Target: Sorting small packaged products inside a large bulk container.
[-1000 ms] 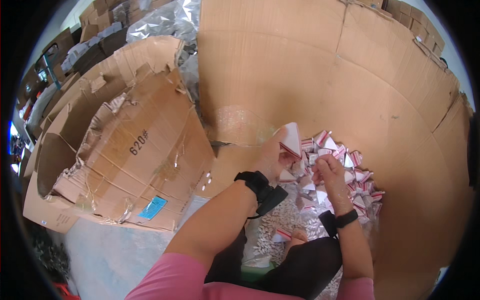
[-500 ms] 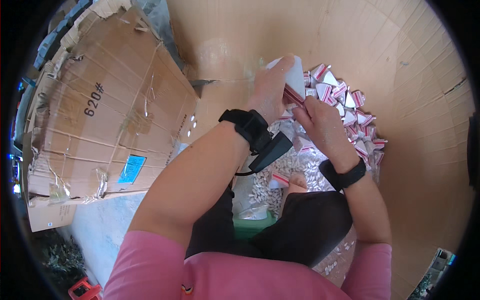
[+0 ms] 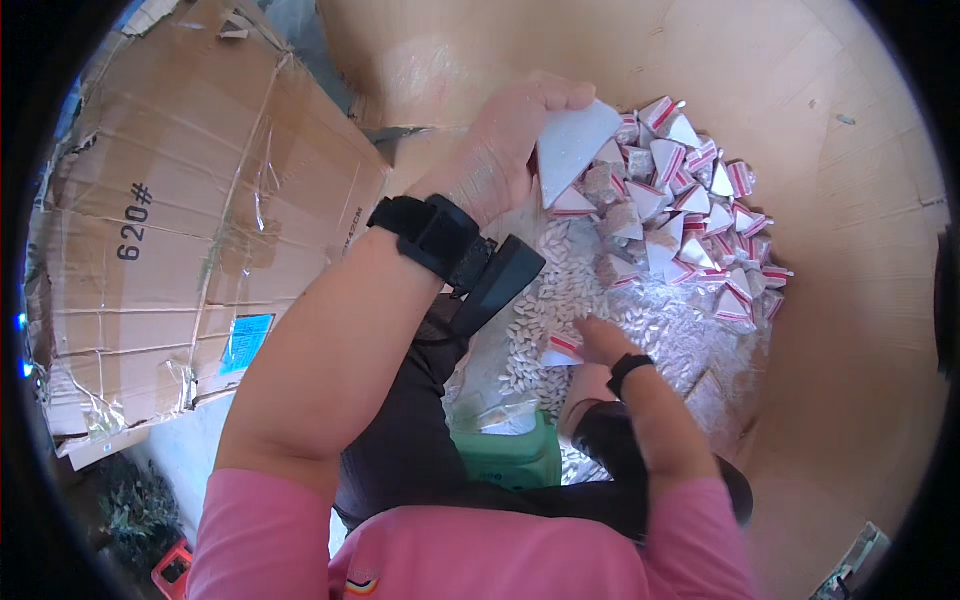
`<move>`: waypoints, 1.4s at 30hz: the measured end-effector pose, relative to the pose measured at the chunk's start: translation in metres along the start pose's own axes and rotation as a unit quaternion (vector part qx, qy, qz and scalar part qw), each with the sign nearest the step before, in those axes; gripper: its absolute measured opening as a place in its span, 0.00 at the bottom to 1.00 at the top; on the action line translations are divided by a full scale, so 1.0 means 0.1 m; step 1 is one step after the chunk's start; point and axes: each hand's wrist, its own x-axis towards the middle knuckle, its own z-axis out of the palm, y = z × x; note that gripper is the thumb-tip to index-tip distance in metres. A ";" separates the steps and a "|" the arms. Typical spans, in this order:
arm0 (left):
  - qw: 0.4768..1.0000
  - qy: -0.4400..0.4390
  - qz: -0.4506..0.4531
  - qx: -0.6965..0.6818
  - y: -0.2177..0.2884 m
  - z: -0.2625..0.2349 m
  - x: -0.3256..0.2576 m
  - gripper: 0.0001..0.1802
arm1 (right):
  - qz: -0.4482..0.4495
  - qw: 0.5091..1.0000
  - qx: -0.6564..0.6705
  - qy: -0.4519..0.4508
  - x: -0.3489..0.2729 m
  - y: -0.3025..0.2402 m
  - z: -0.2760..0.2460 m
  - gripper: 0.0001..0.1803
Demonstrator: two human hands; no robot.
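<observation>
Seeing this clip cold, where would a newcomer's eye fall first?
Probably on the heap of triangular white packets with red stripes, right of centre in the upper half. Next comes the large white triangular piece in the left hand, just left of the heap. Below them, small white oblong pellets lie loose near the right hand.

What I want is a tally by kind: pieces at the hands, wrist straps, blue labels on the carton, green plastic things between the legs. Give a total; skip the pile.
White triangular piece in the left hand: 1
Red-and-white piece by the right hand: 1
Black wrist straps: 2
Blue label on the carton: 1
Green plastic item: 1
Total: 6
</observation>
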 end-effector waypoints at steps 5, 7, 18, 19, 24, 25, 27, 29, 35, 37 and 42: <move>0.997 -0.028 -0.028 0.072 0.05 -0.05 0.07 0.12 | 0.118 0.993 -0.018 -0.006 -0.05 -0.13 0.47 0.21; 0.989 -0.034 -0.053 0.134 0.04 -0.18 0.14 0.12 | 0.114 0.993 -0.011 0.040 0.08 -0.15 0.52 0.21; 0.795 -0.176 -0.002 0.580 -0.34 -0.23 0.04 0.34 | 0.033 0.579 0.815 0.014 0.05 0.04 -0.80 0.26; 0.804 -0.178 -0.076 0.562 -0.30 -0.21 -0.03 0.36 | -0.012 0.636 0.771 0.040 0.01 -0.05 -0.94 0.26; 0.822 -0.255 -0.088 0.501 -0.43 -0.22 -0.06 0.36 | -0.135 0.850 0.435 0.265 -0.25 -0.46 -1.55 0.24; 0.807 -0.273 -0.074 0.518 -0.39 -0.19 -0.11 0.36 | -0.142 0.864 0.385 0.291 -0.32 -0.48 -1.64 0.26; 0.846 -0.258 -0.036 0.465 -0.33 -0.19 -0.16 0.35 | -0.118 0.832 0.470 0.270 -0.46 -0.58 -1.81 0.26; 0.878 -0.255 0.005 0.404 -0.18 -0.06 -0.23 0.34 | -0.169 0.669 0.675 0.262 -0.55 -0.60 -1.86 0.24; 0.854 0.090 0.286 0.425 1.03 0.00 -0.76 0.24 | 0.076 0.670 0.675 0.299 -0.38 0.11 -1.22 0.16; 0.748 0.252 0.308 0.532 1.51 0.06 -1.00 0.25 | 0.132 0.665 0.671 0.299 -0.41 0.43 -0.78 0.14; 0.562 0.324 0.435 0.625 2.81 -0.58 -1.50 0.27 | 0.258 0.647 0.673 0.251 -0.34 0.67 0.06 0.12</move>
